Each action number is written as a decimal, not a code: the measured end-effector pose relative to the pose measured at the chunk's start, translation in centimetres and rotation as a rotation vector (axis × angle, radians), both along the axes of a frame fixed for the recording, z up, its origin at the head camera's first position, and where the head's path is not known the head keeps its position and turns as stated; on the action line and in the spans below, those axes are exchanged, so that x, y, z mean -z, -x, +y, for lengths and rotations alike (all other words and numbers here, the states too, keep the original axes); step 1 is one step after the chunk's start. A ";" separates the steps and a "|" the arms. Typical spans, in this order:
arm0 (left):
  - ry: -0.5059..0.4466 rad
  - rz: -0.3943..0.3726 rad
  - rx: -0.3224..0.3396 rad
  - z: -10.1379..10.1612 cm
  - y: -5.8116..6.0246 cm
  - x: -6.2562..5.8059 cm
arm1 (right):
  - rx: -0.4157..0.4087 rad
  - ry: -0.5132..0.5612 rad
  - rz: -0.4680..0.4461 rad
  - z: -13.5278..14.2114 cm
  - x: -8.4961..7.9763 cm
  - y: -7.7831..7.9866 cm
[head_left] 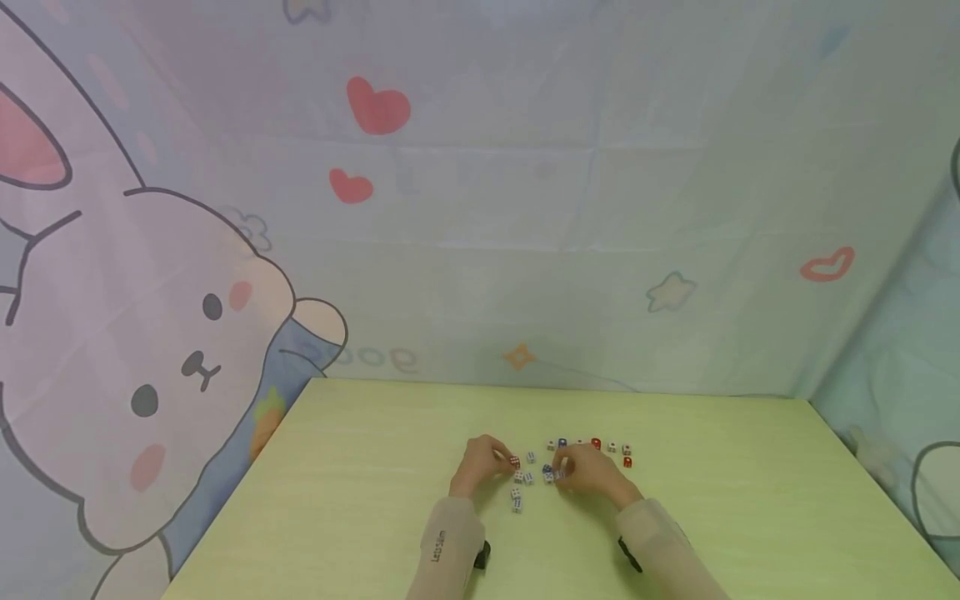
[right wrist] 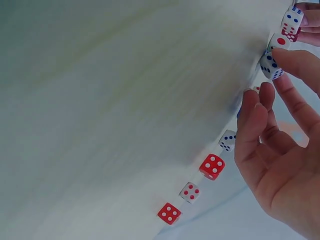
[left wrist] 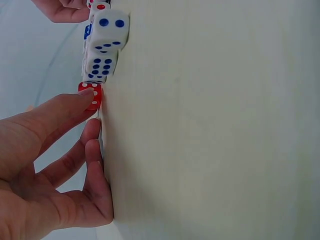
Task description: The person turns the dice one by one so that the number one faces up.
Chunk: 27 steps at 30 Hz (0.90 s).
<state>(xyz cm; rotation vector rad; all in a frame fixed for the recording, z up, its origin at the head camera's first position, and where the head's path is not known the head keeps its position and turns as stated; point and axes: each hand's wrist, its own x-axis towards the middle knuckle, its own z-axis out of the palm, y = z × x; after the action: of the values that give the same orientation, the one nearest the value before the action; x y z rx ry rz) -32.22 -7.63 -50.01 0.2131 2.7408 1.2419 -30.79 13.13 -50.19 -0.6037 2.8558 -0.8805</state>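
My left hand [head_left: 482,462] is low at the table, pinching a red die [left wrist: 95,98] with white dots. Thumb on its near face, the hand leaves part of the die showing; its far side is hidden. Just beyond it in the left wrist view stand white dice [left wrist: 108,29] with blue dots. To the right, my right hand [head_left: 592,472] pinches a white die [right wrist: 271,66] with blue dots between thumb and a finger. Close by are a blue die [head_left: 547,469] and a white die [head_left: 549,478]. The remaining fingers of both hands are bent and hold nothing.
Several white, red and blue dice form a rough row behind the right hand, with a red die [head_left: 627,462] at its right end. Two white dice [head_left: 516,499] lie nearer the front. The pale yellow-green table [head_left: 360,467] ends at a printed cloth [head_left: 480,317].
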 end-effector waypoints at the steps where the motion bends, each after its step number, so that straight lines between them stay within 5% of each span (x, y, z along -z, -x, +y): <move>1: 0.002 0.001 0.000 0.0 0.0 0.0 | -0.004 0.008 -0.001 0.0 0.0 0.0; 27: -0.012 0.012 0.011 0.0 -0.1 -0.1 | -0.017 0.006 0.003 0.2 -0.3 -0.3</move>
<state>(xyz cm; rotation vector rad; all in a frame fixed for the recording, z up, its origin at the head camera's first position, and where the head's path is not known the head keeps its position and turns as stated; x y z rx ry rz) -32.10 -7.58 -49.86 0.2368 2.7393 1.2588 -30.48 13.34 -49.92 -0.6297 2.8477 -0.8861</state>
